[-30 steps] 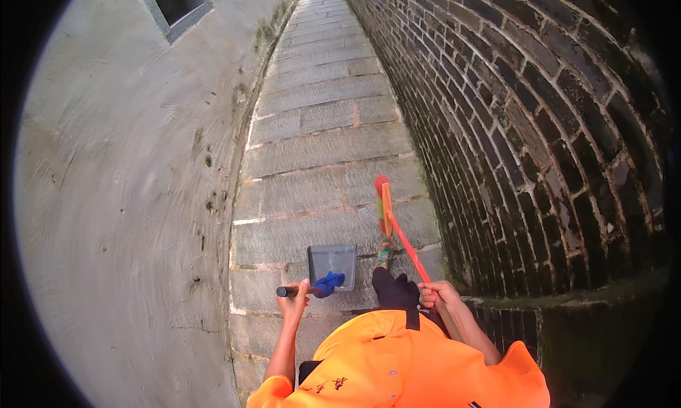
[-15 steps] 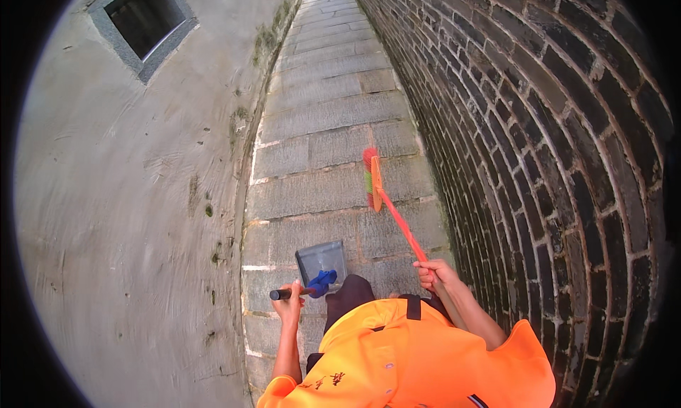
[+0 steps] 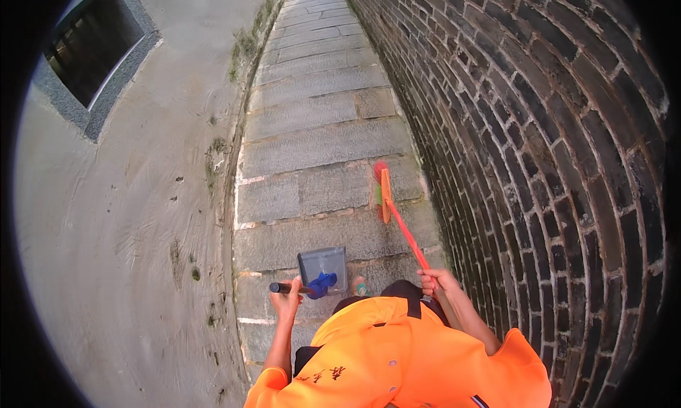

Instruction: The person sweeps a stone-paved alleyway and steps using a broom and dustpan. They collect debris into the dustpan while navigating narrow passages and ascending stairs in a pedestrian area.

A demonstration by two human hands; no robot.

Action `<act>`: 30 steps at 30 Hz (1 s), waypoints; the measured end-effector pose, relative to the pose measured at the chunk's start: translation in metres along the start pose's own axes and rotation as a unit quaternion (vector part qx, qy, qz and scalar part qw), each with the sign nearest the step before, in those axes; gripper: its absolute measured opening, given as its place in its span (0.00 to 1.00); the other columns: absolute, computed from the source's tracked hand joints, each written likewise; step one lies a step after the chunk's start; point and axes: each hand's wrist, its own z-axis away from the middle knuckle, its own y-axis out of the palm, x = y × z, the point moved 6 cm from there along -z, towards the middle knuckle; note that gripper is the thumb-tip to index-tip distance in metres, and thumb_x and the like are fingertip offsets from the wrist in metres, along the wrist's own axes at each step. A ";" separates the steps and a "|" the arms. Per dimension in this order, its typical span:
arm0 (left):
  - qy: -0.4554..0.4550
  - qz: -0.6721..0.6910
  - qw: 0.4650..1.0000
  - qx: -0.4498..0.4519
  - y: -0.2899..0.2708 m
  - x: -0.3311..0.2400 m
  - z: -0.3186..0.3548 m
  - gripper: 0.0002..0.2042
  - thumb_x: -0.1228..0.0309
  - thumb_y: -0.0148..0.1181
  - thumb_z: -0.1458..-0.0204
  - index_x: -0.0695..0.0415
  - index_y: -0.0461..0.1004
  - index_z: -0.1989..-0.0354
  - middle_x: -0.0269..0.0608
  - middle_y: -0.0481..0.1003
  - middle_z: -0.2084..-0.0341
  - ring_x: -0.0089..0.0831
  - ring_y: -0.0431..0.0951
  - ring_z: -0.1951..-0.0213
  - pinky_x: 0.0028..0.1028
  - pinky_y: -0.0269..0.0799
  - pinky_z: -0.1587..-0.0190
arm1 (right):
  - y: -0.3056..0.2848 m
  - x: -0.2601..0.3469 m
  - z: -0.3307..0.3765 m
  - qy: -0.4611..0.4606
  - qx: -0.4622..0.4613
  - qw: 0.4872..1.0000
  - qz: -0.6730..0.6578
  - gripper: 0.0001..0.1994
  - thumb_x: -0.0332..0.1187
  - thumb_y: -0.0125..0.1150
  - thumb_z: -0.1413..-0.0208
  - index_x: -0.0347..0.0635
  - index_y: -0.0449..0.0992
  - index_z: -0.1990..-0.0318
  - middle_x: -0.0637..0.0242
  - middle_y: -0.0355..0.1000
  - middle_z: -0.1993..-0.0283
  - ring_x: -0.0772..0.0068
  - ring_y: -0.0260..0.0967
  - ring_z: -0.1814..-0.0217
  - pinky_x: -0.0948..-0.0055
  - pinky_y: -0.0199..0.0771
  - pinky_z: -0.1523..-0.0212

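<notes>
Broom (image 3: 385, 201) out near the stone lane's right edge, its red handle (image 3: 410, 238) firmly gripped by the right hand (image 3: 441, 281)! Left hand (image 3: 286, 301) clasps the dustpan (image 3: 320, 257) handle, pan toward the left edge. Sweeping looks unfinished; what's gathered, I can't tell.

The grey stone-slab path (image 3: 312, 149) runs between a grey plastered wall (image 3: 152, 216) on the left and a dark brick wall (image 3: 539, 167) on the right. Before the person (image 3: 404, 351), the grey square dustpan (image 3: 323, 262) is left of the red-and-orange long-handled broom (image 3: 405, 230).
</notes>
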 end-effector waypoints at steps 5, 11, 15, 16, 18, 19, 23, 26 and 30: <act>0.010 -0.028 0.999 0.026 0.048 -0.049 -0.111 0.15 0.62 0.63 0.51 0.62 0.75 0.80 0.37 0.73 0.88 0.21 0.71 0.88 0.21 0.65 0.86 | 0.047 0.070 -0.068 0.000 0.023 0.999 -0.037 0.06 0.29 0.55 0.45 0.36 0.69 0.64 0.72 0.61 0.82 0.80 0.54 0.87 0.77 0.54 0.84; 0.004 -0.029 0.999 0.034 0.106 -0.093 -0.253 0.14 0.63 0.62 0.50 0.63 0.75 0.77 0.39 0.74 0.84 0.22 0.71 0.87 0.21 0.66 0.86 | 0.095 0.188 -0.178 0.002 0.009 1.000 -0.009 0.06 0.29 0.54 0.45 0.36 0.68 0.63 0.72 0.61 0.82 0.80 0.53 0.87 0.77 0.53 0.84; 0.010 -0.008 1.000 0.011 0.137 -0.149 -0.342 0.15 0.63 0.62 0.50 0.64 0.74 0.78 0.41 0.75 0.83 0.23 0.71 0.87 0.21 0.66 0.87 | 0.151 0.293 -0.242 -0.011 0.031 0.999 0.008 0.07 0.30 0.53 0.44 0.37 0.67 0.62 0.72 0.61 0.81 0.81 0.53 0.87 0.78 0.53 0.84; 0.014 -0.003 1.000 0.002 0.144 -0.171 -0.361 0.15 0.63 0.62 0.50 0.65 0.74 0.78 0.41 0.75 0.83 0.23 0.71 0.87 0.21 0.66 0.88 | 0.168 0.319 -0.251 -0.018 0.037 0.999 0.014 0.07 0.30 0.53 0.44 0.36 0.67 0.62 0.72 0.61 0.81 0.81 0.53 0.87 0.78 0.53 0.84; 0.003 -0.001 1.000 -0.017 0.158 -0.204 -0.396 0.15 0.63 0.63 0.51 0.65 0.74 0.77 0.41 0.75 0.83 0.22 0.71 0.88 0.21 0.66 0.88 | 0.204 0.373 -0.264 -0.030 0.055 0.998 0.013 0.08 0.30 0.52 0.44 0.35 0.68 0.60 0.72 0.61 0.80 0.81 0.53 0.86 0.78 0.53 0.84; 0.009 0.005 1.000 -0.023 0.164 -0.221 -0.418 0.15 0.63 0.63 0.51 0.64 0.74 0.77 0.41 0.75 0.83 0.22 0.71 0.88 0.21 0.66 0.88 | 0.224 0.400 -0.272 -0.038 0.062 0.997 0.009 0.09 0.30 0.52 0.43 0.34 0.68 0.60 0.71 0.61 0.80 0.81 0.54 0.86 0.78 0.53 0.84; 0.007 0.025 0.999 -0.040 0.201 -0.253 -0.482 0.14 0.64 0.62 0.50 0.64 0.73 0.77 0.40 0.74 0.84 0.22 0.71 0.87 0.20 0.64 0.87 | 0.268 0.481 -0.311 -0.034 0.080 0.996 0.008 0.10 0.31 0.52 0.43 0.34 0.68 0.58 0.71 0.62 0.79 0.80 0.55 0.85 0.78 0.54 0.84; 0.006 0.026 0.998 -0.053 0.229 -0.271 -0.539 0.14 0.63 0.61 0.49 0.64 0.74 0.77 0.40 0.74 0.84 0.22 0.72 0.86 0.20 0.65 0.86 | 0.287 0.525 -0.352 -0.022 0.076 0.997 0.016 0.10 0.31 0.53 0.44 0.34 0.68 0.58 0.71 0.62 0.79 0.80 0.55 0.85 0.77 0.55 0.84; -0.003 0.005 0.999 -0.051 0.269 -0.298 -0.637 0.15 0.62 0.62 0.50 0.63 0.75 0.78 0.39 0.73 0.86 0.22 0.72 0.87 0.20 0.66 0.87 | 0.304 0.575 -0.421 0.005 0.034 0.999 0.033 0.09 0.30 0.52 0.44 0.34 0.68 0.59 0.71 0.61 0.80 0.80 0.55 0.85 0.76 0.56 0.83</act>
